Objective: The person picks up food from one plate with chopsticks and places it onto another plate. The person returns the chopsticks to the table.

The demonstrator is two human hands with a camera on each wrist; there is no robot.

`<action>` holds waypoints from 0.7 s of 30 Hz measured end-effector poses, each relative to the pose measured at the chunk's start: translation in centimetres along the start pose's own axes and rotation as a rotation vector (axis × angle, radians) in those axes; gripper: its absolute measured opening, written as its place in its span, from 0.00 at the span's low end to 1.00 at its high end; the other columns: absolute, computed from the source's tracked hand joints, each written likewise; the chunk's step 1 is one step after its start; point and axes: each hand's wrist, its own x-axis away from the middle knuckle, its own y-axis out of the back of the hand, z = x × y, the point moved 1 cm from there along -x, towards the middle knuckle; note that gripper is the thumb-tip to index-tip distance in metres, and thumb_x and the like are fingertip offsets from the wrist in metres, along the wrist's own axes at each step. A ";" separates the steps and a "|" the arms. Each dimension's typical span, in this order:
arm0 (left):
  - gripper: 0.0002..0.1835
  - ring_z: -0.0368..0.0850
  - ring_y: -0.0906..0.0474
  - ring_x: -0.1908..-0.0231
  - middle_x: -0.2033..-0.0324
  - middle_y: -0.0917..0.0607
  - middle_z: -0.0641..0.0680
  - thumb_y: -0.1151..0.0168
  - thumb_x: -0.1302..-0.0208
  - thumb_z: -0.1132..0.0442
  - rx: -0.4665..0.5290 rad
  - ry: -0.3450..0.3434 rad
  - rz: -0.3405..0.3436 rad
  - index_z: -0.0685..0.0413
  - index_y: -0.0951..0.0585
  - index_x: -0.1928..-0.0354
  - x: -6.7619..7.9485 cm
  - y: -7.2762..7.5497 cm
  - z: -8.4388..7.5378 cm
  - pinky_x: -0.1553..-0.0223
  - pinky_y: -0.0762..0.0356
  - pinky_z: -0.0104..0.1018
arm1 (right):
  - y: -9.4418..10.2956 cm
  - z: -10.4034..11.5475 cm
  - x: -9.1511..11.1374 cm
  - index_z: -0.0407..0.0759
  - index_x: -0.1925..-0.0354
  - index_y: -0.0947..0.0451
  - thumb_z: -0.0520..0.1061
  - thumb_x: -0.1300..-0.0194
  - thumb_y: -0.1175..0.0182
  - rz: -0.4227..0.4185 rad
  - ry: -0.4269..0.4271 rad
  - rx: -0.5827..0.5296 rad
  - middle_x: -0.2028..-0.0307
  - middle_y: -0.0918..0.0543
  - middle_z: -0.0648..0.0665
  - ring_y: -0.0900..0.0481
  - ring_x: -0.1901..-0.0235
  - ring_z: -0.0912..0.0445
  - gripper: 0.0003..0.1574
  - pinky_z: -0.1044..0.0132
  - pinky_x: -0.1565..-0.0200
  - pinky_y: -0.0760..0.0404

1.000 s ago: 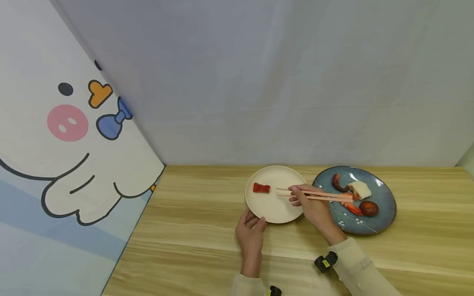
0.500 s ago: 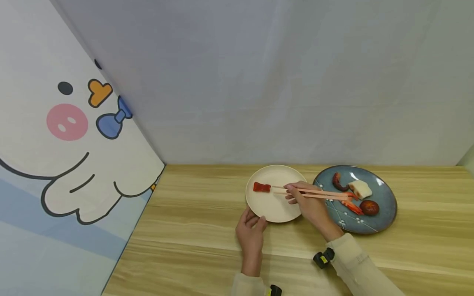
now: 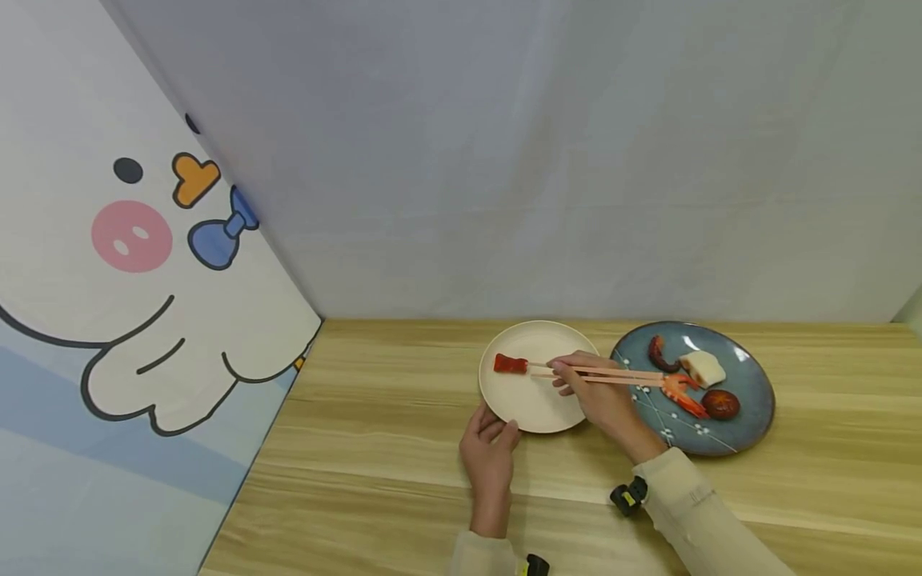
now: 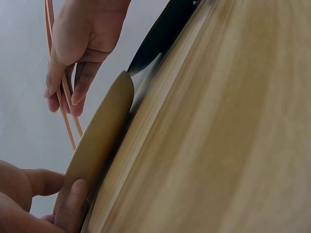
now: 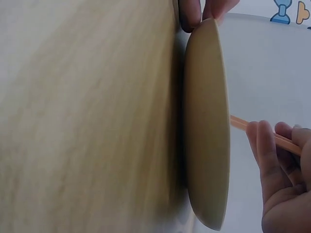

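My left hand (image 3: 490, 458) pinches the near-left rim of a small round cream plate (image 3: 540, 412), with thumb and fingers on the rim in the left wrist view. A pair of pink-orange chopsticks (image 3: 625, 377) is in my right hand (image 3: 605, 404), held above the plate's right side. Their tips point left, the upper one right at the end of a small dark-red food piece (image 3: 511, 364) lying on the plate's left part. In the right wrist view the plate (image 5: 209, 121) is seen edge-on and hides the food piece and the chopstick tips.
To the right stands an oval blue plate (image 3: 755, 408) holding a curled dark-red tentacle-like piece (image 3: 658, 354), a white block (image 3: 703, 369), a red-orange shrimp (image 3: 680, 394) and a round brown mushroom-like piece (image 3: 721, 405). A grey wall rises behind the wooden table (image 3: 374, 448).
My right hand has moved a little left with the chopsticks, and their tips have come up to the dark-red food piece. My left hand keeps its place at the cream plate's rim.
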 end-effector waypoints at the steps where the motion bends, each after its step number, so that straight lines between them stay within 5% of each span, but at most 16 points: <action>1: 0.32 0.47 0.18 0.58 0.50 0.18 0.67 0.35 0.35 0.82 -0.003 0.001 0.000 0.74 0.28 0.29 0.0 0.0 0.0 0.61 0.13 0.30 | 0.0 0.0 -0.1 0.25 0.49 0.14 0.38 0.22 0.39 0.002 0.000 0.000 0.55 0.14 0.26 0.10 0.61 0.42 0.15 0.67 0.62 0.10; 21: 0.32 0.47 0.18 0.59 0.51 0.18 0.67 0.35 0.35 0.81 -0.005 -0.012 0.000 0.75 0.29 0.29 0.1 -0.1 -0.3 0.63 0.13 0.30 | -0.7 -0.3 -0.9 0.24 0.51 0.14 0.38 0.21 0.40 0.080 0.018 0.025 0.57 0.14 0.28 0.12 0.58 0.34 0.15 0.61 0.61 0.09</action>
